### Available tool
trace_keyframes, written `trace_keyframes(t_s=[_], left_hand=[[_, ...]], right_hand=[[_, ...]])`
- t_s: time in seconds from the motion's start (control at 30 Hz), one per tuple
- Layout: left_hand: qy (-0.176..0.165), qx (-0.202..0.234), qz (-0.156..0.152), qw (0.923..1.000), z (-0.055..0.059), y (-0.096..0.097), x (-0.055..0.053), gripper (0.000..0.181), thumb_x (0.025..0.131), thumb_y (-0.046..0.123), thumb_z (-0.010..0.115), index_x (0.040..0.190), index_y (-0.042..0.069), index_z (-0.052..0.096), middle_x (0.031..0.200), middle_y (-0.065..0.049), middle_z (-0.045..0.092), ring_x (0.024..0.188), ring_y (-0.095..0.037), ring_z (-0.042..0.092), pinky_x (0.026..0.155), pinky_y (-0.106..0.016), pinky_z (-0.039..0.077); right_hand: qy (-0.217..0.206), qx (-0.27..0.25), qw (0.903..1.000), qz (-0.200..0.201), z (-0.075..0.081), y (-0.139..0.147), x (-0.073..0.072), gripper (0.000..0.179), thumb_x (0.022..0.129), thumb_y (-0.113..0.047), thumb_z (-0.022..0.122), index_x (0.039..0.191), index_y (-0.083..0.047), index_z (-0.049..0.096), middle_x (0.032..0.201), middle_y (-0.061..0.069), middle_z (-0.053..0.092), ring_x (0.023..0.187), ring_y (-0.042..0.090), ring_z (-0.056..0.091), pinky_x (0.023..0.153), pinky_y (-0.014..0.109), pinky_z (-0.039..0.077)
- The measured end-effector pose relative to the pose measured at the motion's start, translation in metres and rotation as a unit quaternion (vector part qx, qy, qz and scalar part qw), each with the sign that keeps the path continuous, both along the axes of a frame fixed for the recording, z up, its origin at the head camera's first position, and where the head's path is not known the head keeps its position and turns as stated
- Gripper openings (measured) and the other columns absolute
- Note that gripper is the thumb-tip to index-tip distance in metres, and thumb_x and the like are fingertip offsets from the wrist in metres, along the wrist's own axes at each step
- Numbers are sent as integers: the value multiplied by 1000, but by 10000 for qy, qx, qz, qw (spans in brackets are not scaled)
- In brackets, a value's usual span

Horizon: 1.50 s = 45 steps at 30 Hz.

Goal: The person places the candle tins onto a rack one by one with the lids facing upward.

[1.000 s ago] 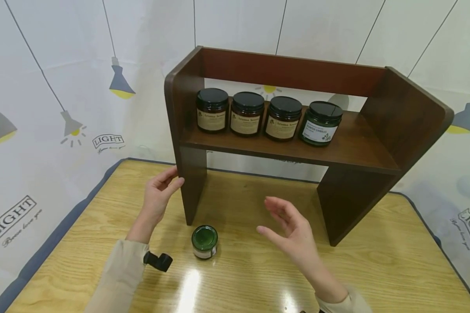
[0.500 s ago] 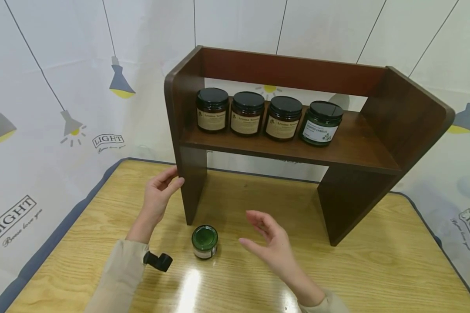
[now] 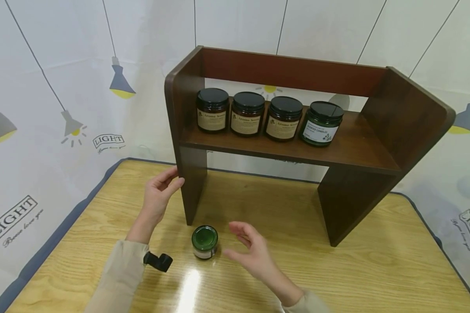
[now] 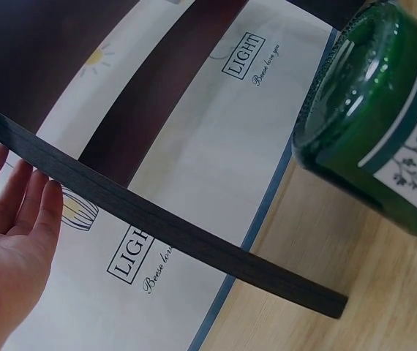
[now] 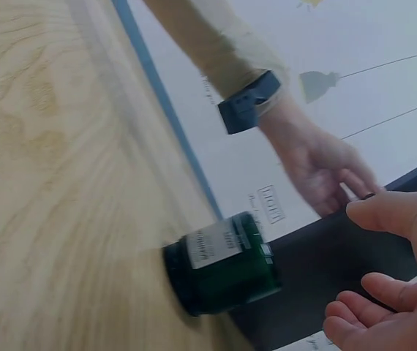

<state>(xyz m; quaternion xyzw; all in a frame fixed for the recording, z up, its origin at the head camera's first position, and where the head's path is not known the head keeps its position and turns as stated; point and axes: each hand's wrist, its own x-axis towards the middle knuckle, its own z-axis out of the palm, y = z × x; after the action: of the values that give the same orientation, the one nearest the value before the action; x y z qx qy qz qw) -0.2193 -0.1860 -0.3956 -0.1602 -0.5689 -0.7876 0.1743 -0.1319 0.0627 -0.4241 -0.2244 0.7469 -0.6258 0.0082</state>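
My left hand (image 3: pixel 158 198) holds the front edge of the left side panel of a dark brown wooden shelf (image 3: pixel 193 187); in the left wrist view its thumb and fingers lie on opposite sides of that panel. A green glass candle jar (image 3: pixel 205 239) stands upside down on the table, just in front of the panel's foot. The right wrist view shows its dark lid against the tabletop. Just right of this jar, my right hand (image 3: pixel 254 252) hovers with thumb and fingers spread apart, holding nothing and not touching the glass.
On the upper board stand three brown candle jars with beige labels (image 3: pixel 246 124) and, to their right, a green candle jar with a white label (image 3: pixel 320 130), all black-lidded. The wooden table (image 3: pixel 376 278) ends at a printed cloth backdrop (image 3: pixel 62 174).
My right hand has moved left and toward me, from under the shelf to beside the upside-down green jar. The left hand, shelf and jars have stayed put.
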Motion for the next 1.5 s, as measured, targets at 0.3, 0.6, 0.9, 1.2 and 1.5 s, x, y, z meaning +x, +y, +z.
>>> trace_keyframes(t_s=[0.3,0.6,0.9,1.2,1.5], left_hand=[[11,-26,2,10000,0,0,0,49,84,-17,55,102,26,71,100,8,68,94,-6,61,80,-18,49],[-49,-38,17,10000,0,0,0,48,84,-16,56,102,26,71,100,8,68,95,-6,61,81,-18,49],[21,22,-15,10000,1,0,1,49,84,-17,55,101,26,72,100,8,68,95,-6,61,81,-18,49],[-1,51,-43,10000,1,1,0,49,84,-17,55,101,26,72,99,8,68,95,-6,61,81,-18,49],[-5,73,-61,10000,0,0,0,49,85,-17,55,102,25,72,100,8,68,94,-6,61,80,-18,49]], right_hand=[[-226,403,9989,114,-24,-18,-6,60,71,-1,79,122,11,49,120,23,54,109,40,51,97,46,41],[-208,386,9989,149,-39,-30,-10,60,71,-2,80,121,8,50,115,18,56,105,33,55,96,41,45],[-209,389,9989,125,-48,-43,-17,66,66,3,81,122,12,47,119,23,53,107,35,55,95,39,45],[-250,752,9969,27,-56,-50,-22,70,66,-3,83,125,7,48,120,17,56,111,31,55,93,36,46],[-182,1272,9917,-87,-58,-51,-23,70,66,-6,83,126,4,49,118,15,58,109,30,55,94,42,44]])
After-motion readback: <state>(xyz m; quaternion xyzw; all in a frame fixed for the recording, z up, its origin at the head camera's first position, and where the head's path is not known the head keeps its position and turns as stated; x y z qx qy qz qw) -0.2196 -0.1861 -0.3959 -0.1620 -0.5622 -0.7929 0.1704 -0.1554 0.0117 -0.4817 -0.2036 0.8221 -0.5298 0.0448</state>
